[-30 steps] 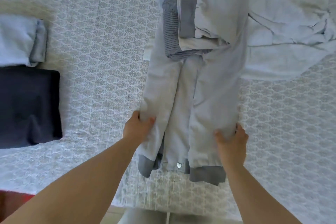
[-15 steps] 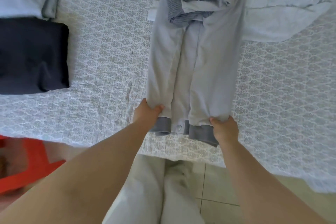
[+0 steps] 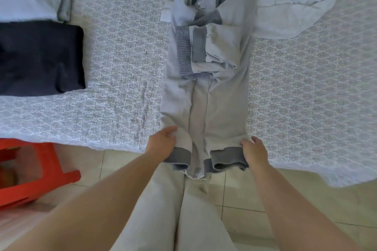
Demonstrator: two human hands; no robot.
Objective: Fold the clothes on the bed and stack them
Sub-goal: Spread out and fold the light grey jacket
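Your left hand [image 3: 162, 144] and right hand [image 3: 255, 152] each grasp the grey jacket [image 3: 206, 96] hem at 6 o'clock — its white label [image 3: 165, 12] unreadable.

Both bare forearms reach forward side by side, the left hand [image 3: 163, 144] and the right hand [image 3: 255, 152] each curled with thumbs on top, gripping the near hem of the jacket [image 3: 206, 108].

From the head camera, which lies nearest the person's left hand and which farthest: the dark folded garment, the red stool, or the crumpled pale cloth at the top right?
Measured from the left hand, which grips the grey garment's hem:
1. Red stool, on the floor to its left.
2. Dark folded garment, on the bed, upper left.
3. Crumpled pale cloth, far across at the upper right.
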